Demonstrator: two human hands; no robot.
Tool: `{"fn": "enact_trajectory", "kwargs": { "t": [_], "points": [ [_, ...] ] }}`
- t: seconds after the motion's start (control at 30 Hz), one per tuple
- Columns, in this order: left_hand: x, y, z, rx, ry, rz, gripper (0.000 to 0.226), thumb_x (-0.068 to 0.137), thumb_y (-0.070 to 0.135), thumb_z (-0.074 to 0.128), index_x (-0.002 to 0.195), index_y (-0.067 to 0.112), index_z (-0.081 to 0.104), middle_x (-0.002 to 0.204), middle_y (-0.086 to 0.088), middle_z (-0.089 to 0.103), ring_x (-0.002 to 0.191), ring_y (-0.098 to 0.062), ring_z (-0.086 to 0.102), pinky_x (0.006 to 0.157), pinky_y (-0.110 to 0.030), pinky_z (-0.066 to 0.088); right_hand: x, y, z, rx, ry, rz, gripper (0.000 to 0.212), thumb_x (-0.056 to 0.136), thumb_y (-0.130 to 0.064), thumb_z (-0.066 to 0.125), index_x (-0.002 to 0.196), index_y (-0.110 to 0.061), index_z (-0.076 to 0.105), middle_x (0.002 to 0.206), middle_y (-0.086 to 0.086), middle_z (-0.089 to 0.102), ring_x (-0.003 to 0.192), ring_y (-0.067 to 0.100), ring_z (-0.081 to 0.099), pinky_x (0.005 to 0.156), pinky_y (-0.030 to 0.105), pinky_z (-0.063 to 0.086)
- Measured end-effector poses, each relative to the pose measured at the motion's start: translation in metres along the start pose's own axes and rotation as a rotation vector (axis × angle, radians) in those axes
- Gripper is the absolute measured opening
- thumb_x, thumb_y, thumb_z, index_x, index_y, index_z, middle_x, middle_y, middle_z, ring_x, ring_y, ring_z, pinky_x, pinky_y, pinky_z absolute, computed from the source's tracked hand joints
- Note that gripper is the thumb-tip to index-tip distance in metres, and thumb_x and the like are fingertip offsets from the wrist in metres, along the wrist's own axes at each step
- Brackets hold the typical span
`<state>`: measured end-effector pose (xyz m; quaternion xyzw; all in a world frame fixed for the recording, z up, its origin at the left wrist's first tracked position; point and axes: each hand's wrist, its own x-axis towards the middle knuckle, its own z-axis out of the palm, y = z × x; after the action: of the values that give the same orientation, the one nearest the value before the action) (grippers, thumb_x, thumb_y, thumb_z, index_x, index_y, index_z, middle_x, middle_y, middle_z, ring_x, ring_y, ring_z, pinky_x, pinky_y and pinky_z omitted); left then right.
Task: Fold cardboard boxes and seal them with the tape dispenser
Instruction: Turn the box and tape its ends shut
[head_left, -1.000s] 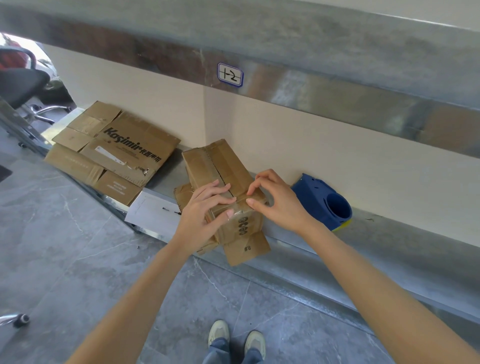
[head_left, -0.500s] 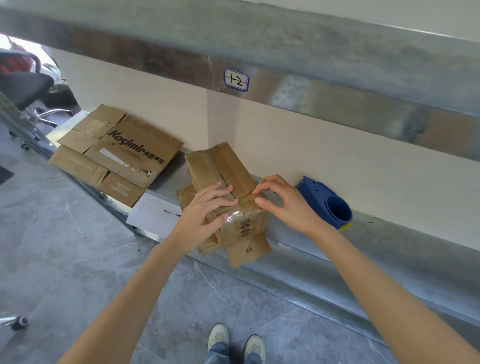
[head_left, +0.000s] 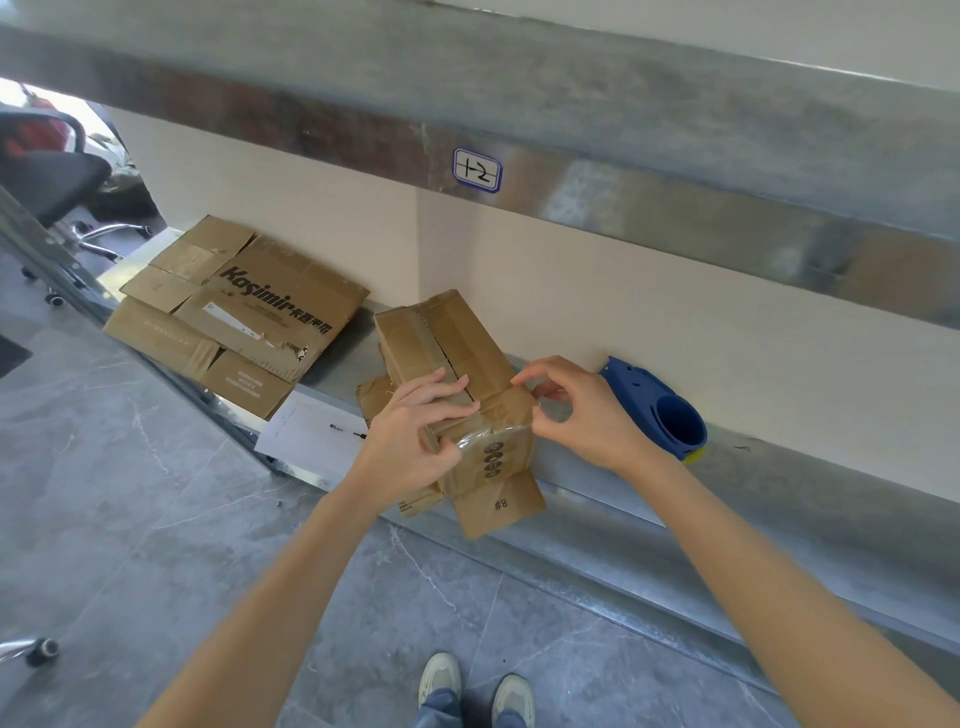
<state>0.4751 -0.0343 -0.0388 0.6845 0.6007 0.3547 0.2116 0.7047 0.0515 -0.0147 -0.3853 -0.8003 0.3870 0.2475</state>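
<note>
The right hand's (head_left: 576, 415) thumb and forefinger pinch the end of a clear tape strip (head_left: 483, 437) at the near right corner of a small brown cardboard box (head_left: 447, 338), the other fingers loosely curled above it. The left hand (head_left: 410, 436) lies over the box's closed top flaps, fingers (head_left: 441, 385) straight and close together, thumb pressing the tape on the near face. The box sits on a long grey metal shelf (head_left: 779, 514), its lower flaps splayed over the front edge. A blue plastic tape dispenser (head_left: 660, 410) lies just right of the hands. To the left lie a white paper sheet (head_left: 311, 431) and a flattened printed carton (head_left: 249, 306). Behind rises a cream wall (head_left: 675, 322); a grey marbled tile floor (head_left: 130, 519) spreads below.
</note>
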Motion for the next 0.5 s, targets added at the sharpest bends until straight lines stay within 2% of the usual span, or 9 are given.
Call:
{"fn": "enact_trajectory", "kwargs": {
  "t": [0.07, 0.3, 0.4, 0.5],
  "points": [
    [0.001, 0.001, 0.001, 0.001, 0.012, -0.004, 0.051, 0.072, 0.035, 0.046, 0.113, 0.027, 0.075, 0.132, 0.014, 0.062, 0.137, -0.007, 0.041, 0.116, -0.041, 0.034, 0.002, -0.001, 0.002, 0.008, 0.025, 0.007, 0.026, 0.086, -0.011, 0.07, 0.108, -0.025, 0.066, 0.108, -0.012, 0.063, 0.093, 0.009, 0.062, 0.091, 0.034, 0.052],
    [-0.003, 0.005, -0.003, -0.021, -0.048, -0.031, 0.05, 0.074, 0.031, 0.05, 0.119, 0.028, 0.072, 0.138, 0.017, 0.056, 0.141, 0.004, 0.032, 0.115, -0.02, 0.02, -0.001, -0.001, 0.001, -0.041, 0.004, -0.018, 0.028, 0.086, -0.009, 0.067, 0.11, -0.024, 0.065, 0.108, -0.011, 0.062, 0.095, 0.009, 0.062, 0.09, 0.039, 0.052],
    [-0.002, 0.008, -0.003, -0.017, -0.032, -0.056, 0.055, 0.071, 0.039, 0.045, 0.117, 0.029, 0.073, 0.136, 0.019, 0.057, 0.14, 0.004, 0.033, 0.116, -0.024, 0.024, 0.003, -0.001, 0.004, -0.036, 0.02, -0.011, 0.026, 0.087, -0.009, 0.067, 0.108, -0.024, 0.064, 0.107, -0.011, 0.061, 0.092, 0.009, 0.062, 0.089, 0.04, 0.053],
    [-0.001, 0.004, -0.012, -0.063, -0.131, -0.046, 0.06, 0.071, 0.035, 0.041, 0.124, 0.03, 0.069, 0.143, 0.018, 0.051, 0.143, 0.004, 0.026, 0.12, -0.033, 0.02, 0.004, -0.002, 0.0, -0.041, -0.013, 0.014, 0.031, 0.088, -0.006, 0.063, 0.111, -0.026, 0.063, 0.111, -0.011, 0.061, 0.094, 0.008, 0.062, 0.091, 0.04, 0.053]
  ]
}}
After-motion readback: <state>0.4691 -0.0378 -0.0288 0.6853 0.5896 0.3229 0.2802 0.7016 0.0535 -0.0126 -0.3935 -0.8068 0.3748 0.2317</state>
